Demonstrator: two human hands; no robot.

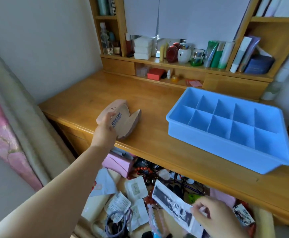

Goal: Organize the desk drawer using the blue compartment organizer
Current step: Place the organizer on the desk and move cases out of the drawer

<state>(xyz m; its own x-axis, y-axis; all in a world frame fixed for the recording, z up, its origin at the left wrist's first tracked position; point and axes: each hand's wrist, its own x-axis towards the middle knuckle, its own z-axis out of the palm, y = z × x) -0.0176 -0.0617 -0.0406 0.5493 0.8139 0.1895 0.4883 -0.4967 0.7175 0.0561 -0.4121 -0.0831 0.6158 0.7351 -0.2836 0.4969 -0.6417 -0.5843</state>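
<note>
The blue compartment organizer sits empty on the right half of the wooden desk. Below the desk's front edge the open drawer is crammed with sachets, hair ties, red beads and a pink box. My left hand reaches out over the desk's left side and holds a stack of tan and pink folded cases that rests on the desktop. My right hand is low over the drawer and pinches a long white packet with dark print by its near end.
A wooden hutch at the back of the desk holds bottles, jars, white boxes, a red box and books. A wall is on the left, and bedding with a pink pattern lies at the far left.
</note>
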